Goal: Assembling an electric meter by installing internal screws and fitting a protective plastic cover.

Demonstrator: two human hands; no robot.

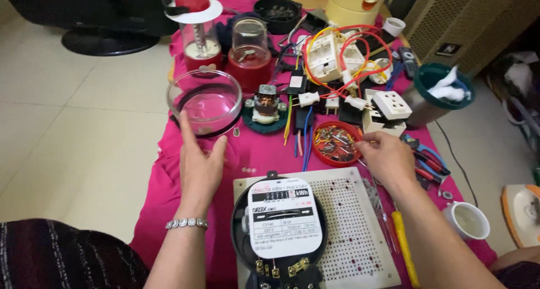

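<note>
Pink cloth [169, 193] crowded: sockets [388, 104], wires [301, 137], jars [247, 53] surround hands.

A white label plate [285, 217] with rounded corners covers the face of the round black meter [279, 233] at bottom centre. It bears black print, a narrow dark counter window near its top edge and a red scrawl above that. Far right, a small black label [448, 49] with pale marks sits on the beige grille [450, 19].
</note>
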